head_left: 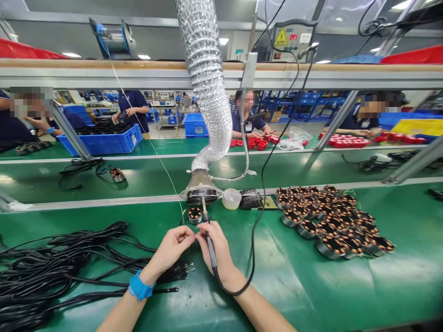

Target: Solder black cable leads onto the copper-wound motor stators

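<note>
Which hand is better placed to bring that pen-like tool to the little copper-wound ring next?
The right hand, I'd judge: it holds the tool, whose metal end points forward beside the ring. The left hand pinches finger and thumb together, off the tool.

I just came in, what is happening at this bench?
A person's right hand holds a soldering iron, tip toward the duct hood. The left hand pinches close beside it; what it holds is too small to tell. One copper-wound ring sits just beyond the hands; black cables lie left, more rings right.
</note>
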`<state>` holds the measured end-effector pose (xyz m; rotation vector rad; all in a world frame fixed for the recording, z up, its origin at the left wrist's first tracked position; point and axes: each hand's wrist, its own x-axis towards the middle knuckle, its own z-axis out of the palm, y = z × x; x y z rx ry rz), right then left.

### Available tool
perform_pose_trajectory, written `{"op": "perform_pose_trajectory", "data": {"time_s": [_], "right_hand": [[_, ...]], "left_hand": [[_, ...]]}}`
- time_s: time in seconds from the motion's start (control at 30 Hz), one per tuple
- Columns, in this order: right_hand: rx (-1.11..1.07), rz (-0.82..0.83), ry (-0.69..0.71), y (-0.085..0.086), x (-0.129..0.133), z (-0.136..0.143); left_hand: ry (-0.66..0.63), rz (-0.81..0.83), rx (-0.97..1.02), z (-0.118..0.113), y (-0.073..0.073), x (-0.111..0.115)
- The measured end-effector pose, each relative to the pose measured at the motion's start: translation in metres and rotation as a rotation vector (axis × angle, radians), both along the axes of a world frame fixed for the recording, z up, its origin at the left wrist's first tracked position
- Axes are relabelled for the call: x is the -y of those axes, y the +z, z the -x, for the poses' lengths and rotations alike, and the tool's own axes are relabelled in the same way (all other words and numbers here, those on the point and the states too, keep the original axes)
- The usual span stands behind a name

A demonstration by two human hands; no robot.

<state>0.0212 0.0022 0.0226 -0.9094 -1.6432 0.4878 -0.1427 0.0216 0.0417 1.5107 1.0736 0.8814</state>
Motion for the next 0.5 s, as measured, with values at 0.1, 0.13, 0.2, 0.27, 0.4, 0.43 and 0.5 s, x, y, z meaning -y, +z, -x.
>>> {"op": "perform_pose_trajectory", "data": {"time_s": [0.1, 0.13, 0.2, 0.27, 0.4, 0.43, 0.5], "right_hand": [[0.014, -0.018, -0.036, 0.003, -0.002, -0.005], [0.008, -0.030, -0.059, 0.005, -0.003, -0.008], [-0.016, -0.054, -0.107, 0.009, -0.004, -0.014], [-0.048, -0.066, -0.151, 0.014, -0.003, -0.019], [-0.058, -0.092, -0.149, 0.020, 0.004, -0.026], [-0.052, -0.109, -0.126, 0.021, 0.006, -0.027], [-0.049, -0.138, -0.082, 0.022, 0.008, -0.027]], "left_hand": [[0.107, -0.034, 0.014, 0.000, -0.007, -0.003], [0.140, -0.031, 0.012, 0.000, -0.009, -0.004], [0.196, -0.009, 0.008, 0.000, -0.012, -0.007], [0.225, 0.022, 0.007, -0.001, -0.013, -0.009], [0.209, 0.067, 0.009, -0.004, -0.013, -0.013], [0.201, 0.071, 0.008, -0.004, -0.013, -0.014], [0.195, 0.072, 0.002, -0.005, -0.013, -0.015]]}}
